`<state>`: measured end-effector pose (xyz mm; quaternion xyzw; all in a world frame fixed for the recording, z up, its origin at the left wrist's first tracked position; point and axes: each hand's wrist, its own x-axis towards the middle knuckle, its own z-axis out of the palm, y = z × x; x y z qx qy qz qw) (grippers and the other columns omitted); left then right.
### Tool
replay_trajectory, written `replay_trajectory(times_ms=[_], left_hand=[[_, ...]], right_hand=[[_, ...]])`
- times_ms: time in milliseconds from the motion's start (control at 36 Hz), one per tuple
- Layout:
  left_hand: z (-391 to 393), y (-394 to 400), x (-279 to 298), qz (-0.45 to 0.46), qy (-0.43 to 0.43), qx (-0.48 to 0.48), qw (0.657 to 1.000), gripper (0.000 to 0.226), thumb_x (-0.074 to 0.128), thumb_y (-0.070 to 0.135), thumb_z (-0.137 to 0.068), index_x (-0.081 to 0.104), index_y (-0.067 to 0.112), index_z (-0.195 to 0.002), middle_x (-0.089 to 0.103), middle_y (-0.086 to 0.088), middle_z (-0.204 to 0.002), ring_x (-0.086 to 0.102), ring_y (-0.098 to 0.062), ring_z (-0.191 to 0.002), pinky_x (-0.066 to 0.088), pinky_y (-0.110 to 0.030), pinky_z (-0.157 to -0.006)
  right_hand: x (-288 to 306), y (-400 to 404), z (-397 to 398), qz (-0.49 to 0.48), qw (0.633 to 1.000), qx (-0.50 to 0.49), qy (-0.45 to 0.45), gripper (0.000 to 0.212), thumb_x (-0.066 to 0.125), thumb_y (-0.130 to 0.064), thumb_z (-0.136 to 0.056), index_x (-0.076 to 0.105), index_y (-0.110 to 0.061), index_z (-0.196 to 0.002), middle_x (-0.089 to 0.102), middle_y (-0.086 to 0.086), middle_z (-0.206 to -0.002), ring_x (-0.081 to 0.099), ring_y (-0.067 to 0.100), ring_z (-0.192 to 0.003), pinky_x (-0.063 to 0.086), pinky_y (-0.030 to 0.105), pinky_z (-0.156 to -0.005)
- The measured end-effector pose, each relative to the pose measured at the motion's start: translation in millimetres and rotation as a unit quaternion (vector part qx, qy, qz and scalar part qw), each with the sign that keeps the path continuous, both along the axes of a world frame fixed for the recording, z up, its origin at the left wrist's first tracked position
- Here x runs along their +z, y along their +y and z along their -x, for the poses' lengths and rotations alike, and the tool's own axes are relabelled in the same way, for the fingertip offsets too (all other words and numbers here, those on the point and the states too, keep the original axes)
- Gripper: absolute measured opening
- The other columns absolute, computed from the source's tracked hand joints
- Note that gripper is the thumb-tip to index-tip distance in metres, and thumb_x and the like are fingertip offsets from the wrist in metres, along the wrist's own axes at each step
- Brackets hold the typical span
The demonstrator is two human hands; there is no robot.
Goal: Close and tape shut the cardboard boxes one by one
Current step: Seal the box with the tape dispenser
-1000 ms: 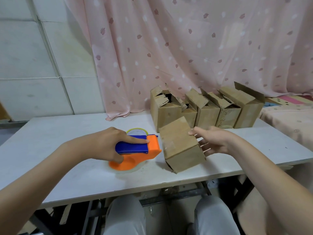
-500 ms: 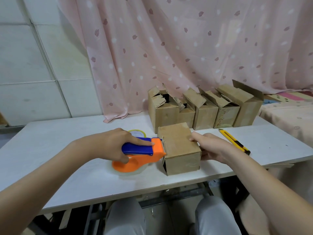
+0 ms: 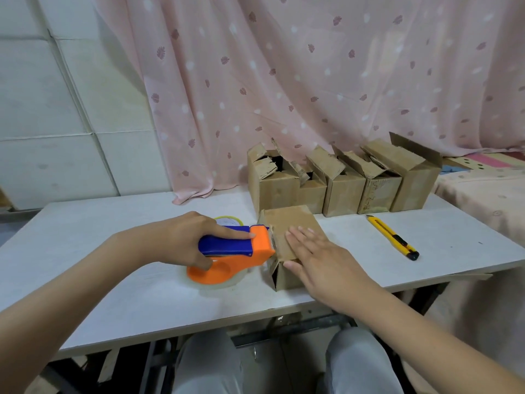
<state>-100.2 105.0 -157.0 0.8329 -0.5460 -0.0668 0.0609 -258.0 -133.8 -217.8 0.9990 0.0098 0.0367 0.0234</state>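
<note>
Pressing flat with spread fingers, my right hand (image 3: 321,260) holds the cardboard box (image 3: 292,223) at table (image 3: 113,223) centre; at its 9 o'clock my left hand (image 3: 187,240) grips the tape dispenser (image 3: 241,251), blade touching the box edge.

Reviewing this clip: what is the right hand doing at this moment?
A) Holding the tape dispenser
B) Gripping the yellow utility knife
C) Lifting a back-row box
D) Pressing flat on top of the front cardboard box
D: the right hand lies with straight fingers on the front cardboard box.
</note>
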Motion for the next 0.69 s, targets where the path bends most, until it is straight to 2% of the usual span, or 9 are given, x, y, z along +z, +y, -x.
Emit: replay_trajectory(times_ms=[83,167,250,306,361,444,500,556,694], left_hand=[[1,6,0,-0.002,0.000,-0.001,1.000,0.090,0.068,0.021,-0.079,0.021,0.088,-0.119,0.048,0.042,-0.088,0.047,0.001,-0.082,0.037,-0.015,-0.066],[-2,18,1,-0.006,0.003,0.014,1.000,0.089,0.068,0.022,-0.080,0.021,0.088,-0.117,0.051,0.033,-0.086,0.046,0.006,-0.083,0.036,-0.012,-0.067],[-7,34,2,-0.019,0.003,0.032,0.999,0.085,0.067,0.025,-0.080,0.024,0.085,-0.122,0.052,0.016,-0.085,0.047,0.002,-0.082,0.036,-0.011,-0.067],[-8,40,1,-0.028,-0.005,0.042,0.999,0.083,0.066,0.027,-0.080,0.023,0.085,-0.123,0.052,0.012,-0.087,0.046,-0.001,-0.081,0.035,-0.013,-0.066],[-7,39,0,-0.029,-0.015,0.041,0.999,0.084,0.065,0.029,-0.080,0.021,0.085,-0.124,0.051,0.011,-0.088,0.046,-0.002,-0.082,0.034,-0.014,-0.068],[-6,33,-1,-0.024,-0.030,0.033,0.999,0.083,0.065,0.029,-0.081,0.019,0.085,-0.123,0.049,0.010,-0.086,0.045,-0.003,-0.081,0.034,-0.013,-0.067],[-5,30,-2,-0.022,-0.036,0.027,0.999,0.082,0.065,0.029,-0.081,0.022,0.083,-0.125,0.049,0.011,-0.086,0.045,-0.002,-0.081,0.033,-0.012,-0.066],[-4,28,-2,-0.023,-0.038,0.023,0.999,0.082,0.065,0.029,-0.081,0.023,0.082,-0.127,0.049,0.012,-0.086,0.044,0.000,-0.080,0.033,-0.011,-0.066],[-4,28,-1,-0.026,-0.034,0.027,0.999,0.082,0.066,0.028,-0.081,0.023,0.081,-0.128,0.047,0.013,-0.087,0.043,0.001,-0.080,0.032,-0.011,-0.066]], right_hand=[[-7,-6,-5,0.002,0.999,0.005,-0.036,0.117,-0.037,-0.068,-0.075,0.025,-0.013,-0.158,0.021,0.003,-0.164,0.017,0.019,-0.152,0.002,0.027,-0.112],[-7,-7,-5,-0.008,1.000,0.006,-0.017,0.120,-0.040,-0.070,-0.069,0.017,-0.016,-0.159,0.013,-0.001,-0.166,0.009,0.015,-0.154,-0.004,0.023,-0.111],[3,-1,1,-0.035,0.999,-0.008,-0.001,0.096,-0.019,-0.065,-0.082,0.013,-0.020,-0.160,0.007,-0.006,-0.167,0.002,0.009,-0.154,-0.007,0.018,-0.111],[12,5,1,-0.086,0.996,-0.031,0.000,0.075,0.003,-0.059,-0.097,0.024,-0.022,-0.159,0.016,-0.008,-0.166,0.007,0.009,-0.153,0.007,0.021,-0.117],[19,10,-4,-0.127,0.990,-0.068,-0.009,0.058,0.017,-0.051,-0.105,0.042,-0.021,-0.148,0.036,-0.004,-0.159,0.021,0.016,-0.151,0.025,0.034,-0.117],[24,20,-23,-0.120,0.983,-0.137,-0.019,0.050,0.021,-0.050,-0.106,0.057,-0.017,-0.117,0.056,0.015,-0.128,0.040,0.036,-0.133,0.024,0.053,-0.117],[26,26,-35,-0.125,0.973,-0.195,0.015,0.045,0.027,-0.054,-0.102,0.051,-0.019,-0.116,0.049,0.026,-0.133,0.038,0.045,-0.130,0.024,0.061,-0.114],[27,29,-45,-0.141,0.959,-0.235,0.068,0.048,0.037,-0.059,-0.099,0.041,-0.022,-0.129,0.037,0.034,-0.145,0.031,0.049,-0.136,0.021,0.063,-0.114],[30,23,-71,-0.178,0.934,-0.290,0.109,0.089,0.063,-0.059,-0.086,0.019,-0.019,-0.151,0.035,0.028,-0.150,0.030,0.047,-0.139,0.029,0.062,-0.112]])
